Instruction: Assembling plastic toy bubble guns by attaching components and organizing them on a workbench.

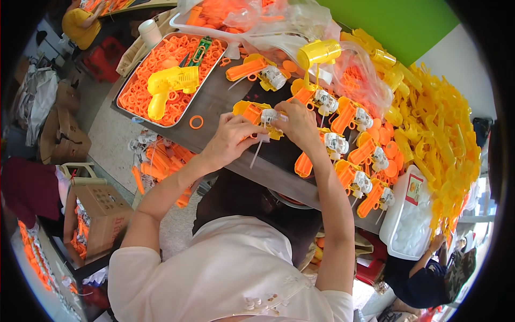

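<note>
On the dark table in front of me lies a half-built toy gun (252, 111), a yellow shell holding an orange handle piece and a clear-grey mechanism. My left hand (232, 140) is closed at its near side, fingers bent against it. A thin pale strip (256, 153) hangs down beside those fingertips. From the right, my right hand (298, 123) pinches at the clear mechanism; its fingertips partly cover the part. Several similar assemblies (343, 117) lie just right of my right hand, and another assembly (260, 71) sits farther back.
At the left stands a tray (119, 99) of orange rings with a yellow gun shell (170, 86) and green-handled snips (200, 51) on top. A loose orange ring (196, 122) lies nearby. Yellow shells (440, 129) are heaped at right, beside a white tub (399, 236). Other people work around.
</note>
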### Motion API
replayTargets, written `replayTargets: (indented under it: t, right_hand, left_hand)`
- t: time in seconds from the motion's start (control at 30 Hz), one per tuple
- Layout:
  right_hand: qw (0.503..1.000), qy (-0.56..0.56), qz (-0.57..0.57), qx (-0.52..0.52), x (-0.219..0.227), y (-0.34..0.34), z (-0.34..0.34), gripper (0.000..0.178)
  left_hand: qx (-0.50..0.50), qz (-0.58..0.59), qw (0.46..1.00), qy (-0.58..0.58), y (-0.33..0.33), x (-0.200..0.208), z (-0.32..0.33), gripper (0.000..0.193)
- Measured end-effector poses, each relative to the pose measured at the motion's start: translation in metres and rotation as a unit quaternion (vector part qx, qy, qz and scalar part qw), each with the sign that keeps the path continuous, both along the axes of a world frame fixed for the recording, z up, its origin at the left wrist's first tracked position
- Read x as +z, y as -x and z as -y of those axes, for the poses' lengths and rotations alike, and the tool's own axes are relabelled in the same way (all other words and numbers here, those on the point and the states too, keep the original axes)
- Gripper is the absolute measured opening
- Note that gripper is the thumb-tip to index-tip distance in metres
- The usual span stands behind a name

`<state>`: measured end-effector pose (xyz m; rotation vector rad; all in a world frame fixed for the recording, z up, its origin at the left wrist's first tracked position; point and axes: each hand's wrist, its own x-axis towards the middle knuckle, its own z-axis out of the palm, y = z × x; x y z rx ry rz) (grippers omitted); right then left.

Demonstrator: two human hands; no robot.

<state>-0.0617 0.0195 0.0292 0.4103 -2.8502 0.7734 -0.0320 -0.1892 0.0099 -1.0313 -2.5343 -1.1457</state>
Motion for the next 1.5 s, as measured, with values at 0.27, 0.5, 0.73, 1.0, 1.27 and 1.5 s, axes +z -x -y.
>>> replayTargets:
  t: [0.27,0.5,0.73,1.0,1.27,1.5]
  right_hand:
    - [0.996,-0.018,0.078,-0.026,0.005,0.009,0.003,0.033]
    - [0.997,-0.041,0.057,-0.024,0.01,0.003,0.005,0.032]
    - [0.998,-0.041,0.049,-0.019,0.007,0.006,0.002,0.031]
    - [0.997,-0.033,0.054,-0.032,0.001,0.002,0.011,0.03]
    - [1.0,-0.021,-0.01,-0.012,-0.005,-0.001,0.004,0.032]
    - [0.989,-0.033,-0.145,-0.021,0.012,0.017,0.019,0.04]
  left_hand:
    - [-0.062,-0.245,0.964,0.083,0.018,-0.001,-0.019,0.024]
    - [-0.113,-0.253,0.955,0.105,0.025,-0.005,-0.024,0.02]
    - [-0.107,-0.269,0.943,0.162,0.024,-0.002,-0.028,0.024]
    - [-0.018,-0.217,0.976,0.033,0.008,-0.019,-0.01,0.028]
    - [0.02,-0.219,0.968,0.124,0.011,-0.013,-0.014,0.035]
    - [0.054,-0.19,0.97,0.138,-0.024,-0.019,0.002,0.044]
